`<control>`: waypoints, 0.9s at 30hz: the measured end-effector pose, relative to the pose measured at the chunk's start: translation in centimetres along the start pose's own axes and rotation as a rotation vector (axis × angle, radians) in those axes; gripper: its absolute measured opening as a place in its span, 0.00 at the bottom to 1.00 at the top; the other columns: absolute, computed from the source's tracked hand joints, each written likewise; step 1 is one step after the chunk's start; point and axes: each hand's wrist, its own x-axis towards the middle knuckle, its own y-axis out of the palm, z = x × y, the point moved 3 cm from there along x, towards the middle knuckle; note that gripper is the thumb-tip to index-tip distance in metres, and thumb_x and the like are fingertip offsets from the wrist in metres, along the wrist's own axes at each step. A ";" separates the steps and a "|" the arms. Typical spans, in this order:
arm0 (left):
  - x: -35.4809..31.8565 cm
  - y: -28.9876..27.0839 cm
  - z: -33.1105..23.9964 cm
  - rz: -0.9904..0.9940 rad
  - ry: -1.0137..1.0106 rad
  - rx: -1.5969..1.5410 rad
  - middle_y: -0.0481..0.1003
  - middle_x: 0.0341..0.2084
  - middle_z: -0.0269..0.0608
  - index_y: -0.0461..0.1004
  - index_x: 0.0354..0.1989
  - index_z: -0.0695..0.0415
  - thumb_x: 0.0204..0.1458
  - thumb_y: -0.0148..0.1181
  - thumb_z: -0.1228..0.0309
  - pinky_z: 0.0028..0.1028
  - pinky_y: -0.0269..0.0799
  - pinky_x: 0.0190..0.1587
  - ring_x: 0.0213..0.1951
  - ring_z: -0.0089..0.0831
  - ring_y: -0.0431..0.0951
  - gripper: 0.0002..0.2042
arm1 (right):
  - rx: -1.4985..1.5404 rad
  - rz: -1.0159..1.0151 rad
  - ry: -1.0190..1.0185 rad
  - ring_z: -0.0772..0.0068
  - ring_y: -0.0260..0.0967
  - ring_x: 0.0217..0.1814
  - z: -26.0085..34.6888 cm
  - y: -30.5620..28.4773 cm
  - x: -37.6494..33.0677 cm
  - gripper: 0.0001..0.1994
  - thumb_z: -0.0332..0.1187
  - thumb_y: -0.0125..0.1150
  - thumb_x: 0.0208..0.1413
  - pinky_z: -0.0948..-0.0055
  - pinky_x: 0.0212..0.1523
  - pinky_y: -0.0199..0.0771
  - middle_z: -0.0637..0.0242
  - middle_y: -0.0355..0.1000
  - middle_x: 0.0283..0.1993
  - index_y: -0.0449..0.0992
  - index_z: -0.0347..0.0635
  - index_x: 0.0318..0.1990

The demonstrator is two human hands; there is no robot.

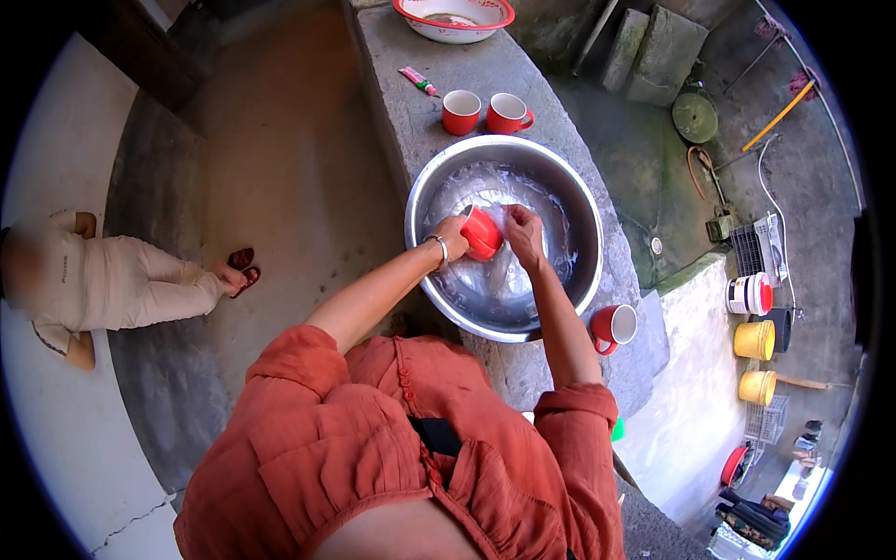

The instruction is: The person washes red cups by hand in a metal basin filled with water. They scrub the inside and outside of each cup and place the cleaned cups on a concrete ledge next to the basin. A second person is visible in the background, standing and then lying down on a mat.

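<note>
A wide steel basin with water in it stands on the grey stone ledge in front of me. Over the water, my left hand grips a red mug that is tilted on its side. My right hand is at the mug's right, its fingers pinched on a pale, see-through cloth or plastic piece; which it is I cannot tell. Two red mugs with white insides, a left one and a right one, stand just beyond the basin. Another red mug is at the basin's near right.
On the stone ledge lie a small tube and a red-rimmed enamel basin. Yellow buckets and a white tub stand at the right. A person in light clothes is by the left wall.
</note>
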 end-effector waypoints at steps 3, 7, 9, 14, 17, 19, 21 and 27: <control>0.0 0.3 -0.7 -0.026 -0.125 -0.124 0.76 0.29 0.40 0.74 0.34 0.60 0.35 0.60 0.80 0.27 0.69 0.38 0.34 0.28 0.75 0.13 | 0.059 0.114 -0.103 0.68 0.68 0.33 3.4 1.2 -2.1 0.10 0.33 0.53 0.49 0.72 0.35 0.66 0.60 0.71 0.31 0.74 0.36 0.34; -1.0 -0.3 -4.0 0.153 0.065 0.174 0.76 0.27 0.43 0.73 0.34 0.63 0.36 0.59 0.79 0.26 0.68 0.37 0.33 0.26 0.74 0.12 | -0.258 -0.045 -0.350 0.60 0.66 0.36 4.0 1.1 -1.7 0.13 0.38 0.47 0.54 0.67 0.42 0.64 0.54 0.68 0.35 0.69 0.36 0.36; -1.7 0.1 -5.9 0.282 0.246 -0.151 0.75 0.30 0.37 0.72 0.36 0.63 0.40 0.59 0.79 0.23 0.67 0.41 0.35 0.23 0.73 0.12 | 0.019 0.000 -0.045 0.61 0.66 0.36 2.2 0.1 0.1 0.13 0.38 0.44 0.56 0.65 0.42 0.64 0.54 0.68 0.34 0.68 0.36 0.38; -3.2 -0.4 -8.5 0.499 0.248 -0.581 0.74 0.35 0.30 0.71 0.41 0.60 0.43 0.61 0.75 0.21 0.64 0.45 0.39 0.19 0.71 0.15 | 0.714 0.494 0.423 0.66 0.70 0.40 -1.0 -2.3 -0.8 0.15 0.33 0.39 0.57 0.69 0.40 0.73 0.58 0.69 0.43 0.66 0.37 0.48; -3.3 -0.8 -9.2 0.432 0.228 -0.698 0.74 0.36 0.30 0.71 0.43 0.59 0.44 0.61 0.74 0.21 0.65 0.45 0.39 0.18 0.70 0.15 | 1.182 0.388 0.538 0.62 0.69 0.45 0.9 -1.7 -2.8 0.17 0.34 0.38 0.57 0.63 0.42 0.73 0.56 0.68 0.46 0.63 0.37 0.51; -2.9 -1.0 -9.1 0.350 0.218 -0.756 0.74 0.35 0.30 0.71 0.42 0.59 0.44 0.59 0.78 0.21 0.67 0.43 0.37 0.17 0.71 0.14 | 1.346 0.381 0.592 0.60 0.69 0.47 3.0 -1.5 -3.1 0.18 0.37 0.37 0.57 0.60 0.43 0.73 0.55 0.67 0.48 0.62 0.38 0.52; -2.4 -0.6 -8.7 0.276 0.217 -0.739 0.74 0.35 0.30 0.71 0.42 0.59 0.45 0.60 0.76 0.20 0.67 0.41 0.37 0.17 0.71 0.14 | 1.211 0.408 0.557 0.59 0.69 0.45 3.7 -1.4 -3.8 0.20 0.41 0.36 0.57 0.62 0.39 0.74 0.55 0.67 0.47 0.62 0.40 0.52; -0.3 0.5 -5.4 0.099 0.176 -0.349 0.74 0.33 0.33 0.70 0.37 0.60 0.42 0.59 0.81 0.22 0.68 0.41 0.36 0.19 0.72 0.12 | 0.169 0.050 0.670 0.61 0.70 0.39 -3.8 -4.2 -2.0 0.20 0.48 0.45 0.52 0.65 0.31 0.70 0.57 0.72 0.39 0.72 0.43 0.42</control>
